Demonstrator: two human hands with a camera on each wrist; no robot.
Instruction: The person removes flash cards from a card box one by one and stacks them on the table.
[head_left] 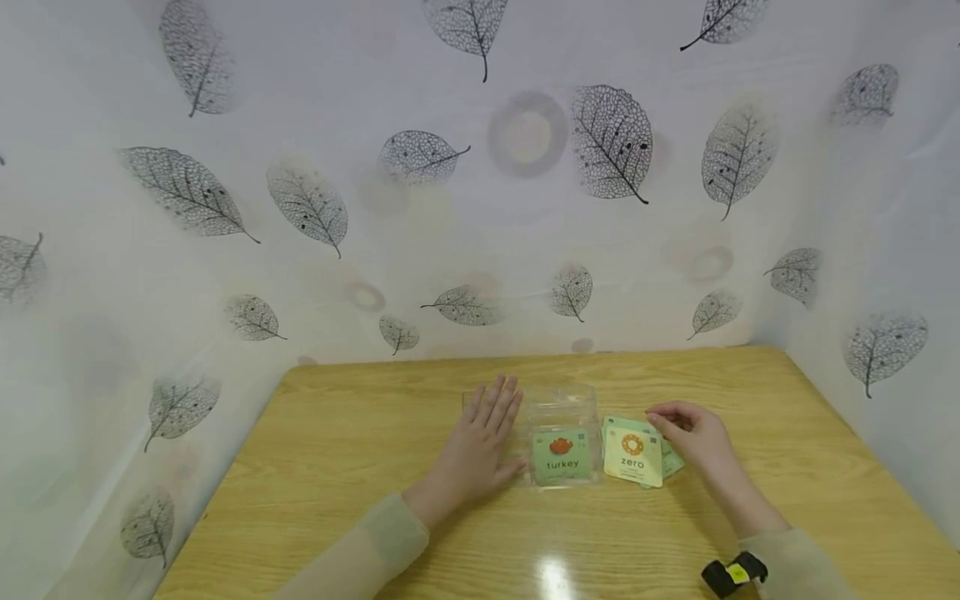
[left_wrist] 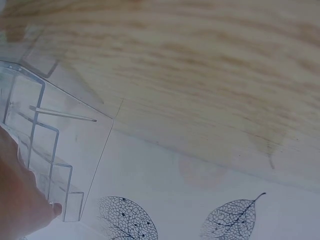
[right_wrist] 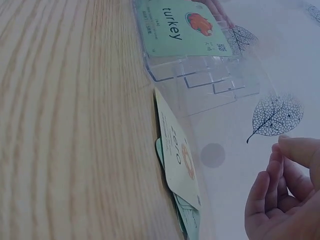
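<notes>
A clear plastic tiered card holder (head_left: 558,407) sits on the table, with stepped side walls visible in the left wrist view. A green card printed "turkey" (head_left: 562,457) stands in its front tier. My left hand (head_left: 476,446), fingers extended, rests against the holder's left side. To the right of the holder lies a small stack of cards, a pale yellow "zero" card (head_left: 632,454) on top and green cards (head_left: 671,458) fanned out beneath. My right hand (head_left: 693,433) hovers by the stack's upper right corner. Its fingers (right_wrist: 257,195) are loosely bent, thumb near the index fingertip, nothing visible between them.
The wood-grain table (head_left: 337,467) is enclosed behind and at both sides by a pale sheet (head_left: 450,225) printed with dark leaves. A black band with a yellow patch (head_left: 735,573) is on my right wrist.
</notes>
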